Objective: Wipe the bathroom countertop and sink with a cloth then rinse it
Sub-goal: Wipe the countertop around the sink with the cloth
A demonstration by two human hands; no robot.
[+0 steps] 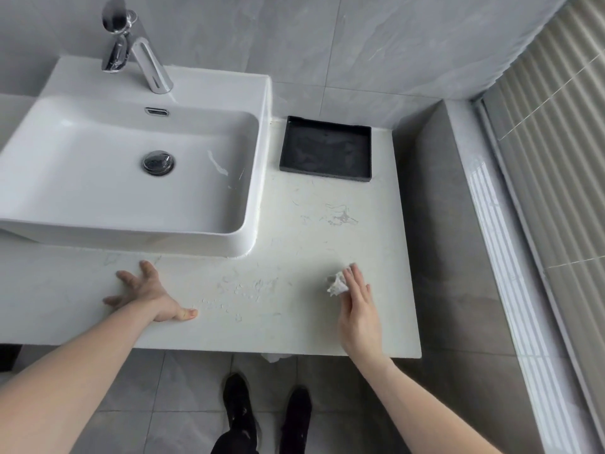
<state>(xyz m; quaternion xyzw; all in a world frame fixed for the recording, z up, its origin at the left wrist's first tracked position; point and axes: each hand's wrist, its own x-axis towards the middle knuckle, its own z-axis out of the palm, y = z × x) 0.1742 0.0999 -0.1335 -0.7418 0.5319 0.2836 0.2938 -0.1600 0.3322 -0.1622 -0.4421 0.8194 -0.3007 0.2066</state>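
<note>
R hand grip presses crumpled cloth on bench w/ straight fingers; L hand splayed flat nr sink.

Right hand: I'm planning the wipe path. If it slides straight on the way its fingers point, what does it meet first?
Probably bare countertop, then the black tray. The right hand presses the cloth; depth is uncertain.
</note>
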